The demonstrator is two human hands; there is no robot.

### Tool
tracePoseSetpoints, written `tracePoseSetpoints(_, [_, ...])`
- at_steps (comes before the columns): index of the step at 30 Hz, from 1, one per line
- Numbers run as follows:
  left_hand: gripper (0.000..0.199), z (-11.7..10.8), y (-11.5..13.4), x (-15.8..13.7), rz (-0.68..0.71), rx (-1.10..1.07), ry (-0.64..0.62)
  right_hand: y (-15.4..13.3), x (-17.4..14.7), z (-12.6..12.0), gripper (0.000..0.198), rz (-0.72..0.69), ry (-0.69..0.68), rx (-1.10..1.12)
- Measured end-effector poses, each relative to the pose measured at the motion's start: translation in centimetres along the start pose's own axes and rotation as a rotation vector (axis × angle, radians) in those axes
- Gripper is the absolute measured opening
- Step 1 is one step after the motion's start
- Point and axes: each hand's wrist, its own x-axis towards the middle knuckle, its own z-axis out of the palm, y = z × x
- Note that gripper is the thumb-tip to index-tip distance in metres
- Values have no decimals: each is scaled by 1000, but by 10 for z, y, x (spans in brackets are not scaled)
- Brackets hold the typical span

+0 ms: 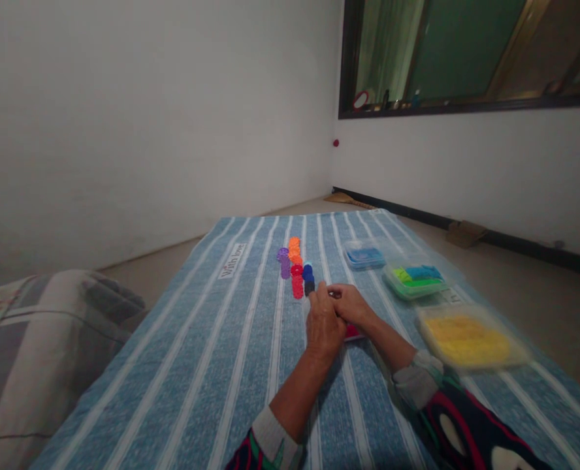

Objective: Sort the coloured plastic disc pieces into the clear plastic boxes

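My left hand [325, 323] and my right hand [353, 305] meet over the cloth, fingers closed and close together. A small dark bit shows between them, but what they hold is too hidden to name. Beyond my fingertips lie rows of small scalloped plastic pieces: orange ones [294, 249], purple ones [285, 264], red ones [297, 286] and blue ones [308, 272]. A very dark piece [309, 288] ends the blue row, nearest my left fingers. Partly covered by my hands and right wrist is a red thing [353, 331].
To the right stand clear plastic boxes: one with blue contents [363, 254], one with green and blue contents [414, 281], and one with yellow contents [469, 339]. A striped blue cloth [187, 339] covers the table. A draped grey-and-white fabric [59, 346] is at left.
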Motion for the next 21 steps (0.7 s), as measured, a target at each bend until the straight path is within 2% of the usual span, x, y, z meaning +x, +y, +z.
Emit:
tracePoseSetpoints(8, [71, 3, -3, 1, 60, -104, 63, 4, 3, -4, 23, -5, 24, 41])
tracePoseSetpoints(13, [68, 2, -3, 2, 56, -147, 93, 4, 5, -8, 24, 4, -6, 104])
tracePoseSetpoints(17, [65, -2, -1, 5, 2, -179, 74, 1, 8, -17, 24, -38, -100, 49])
tracePoseSetpoints(21, [57, -7, -5, 8, -155, -327, -49, 1, 13, -32, 23, -55, -322, -39])
